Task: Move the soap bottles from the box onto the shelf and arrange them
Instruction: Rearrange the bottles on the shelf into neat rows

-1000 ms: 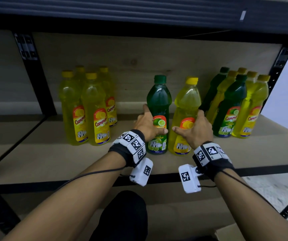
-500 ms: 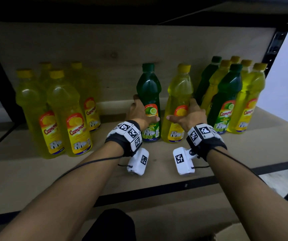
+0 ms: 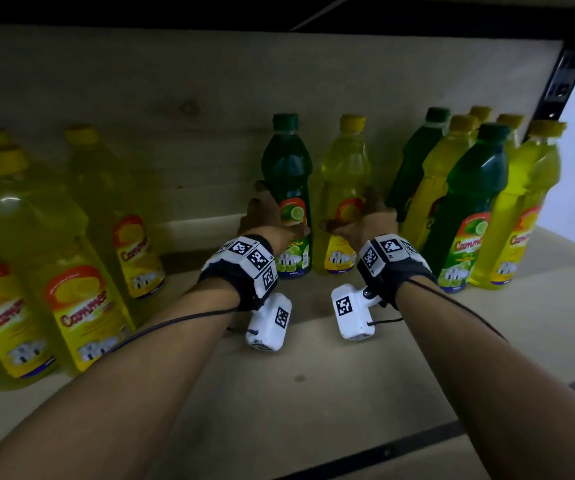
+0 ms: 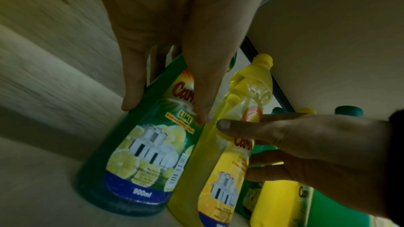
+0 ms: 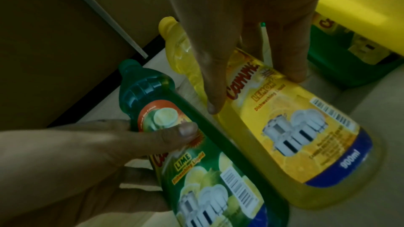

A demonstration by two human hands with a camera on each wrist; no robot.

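A green lime soap bottle (image 3: 288,174) and a yellow lemon soap bottle (image 3: 346,174) stand upright side by side on the wooden shelf (image 3: 314,393), close to its back panel. My left hand (image 3: 268,220) grips the green bottle (image 4: 140,161) at its waist, thumb on the label and fingers round its left side. My right hand (image 3: 365,220) grips the yellow bottle (image 5: 295,144) the same way, thumb in front and fingers round its right side. The two thumbs nearly meet between the bottles. The bottles' far sides are hidden.
Several yellow bottles (image 3: 71,271) stand grouped at the left of the shelf. A group of green and yellow bottles (image 3: 469,202) stands at the right, close to my right hand. A black upright post (image 3: 560,81) closes the right end; the upper shelf hangs low overhead.
Both hands have slid their bottles deeper toward the back panel, still gripping them. The head view has moved in closer and lower under the upper shelf.
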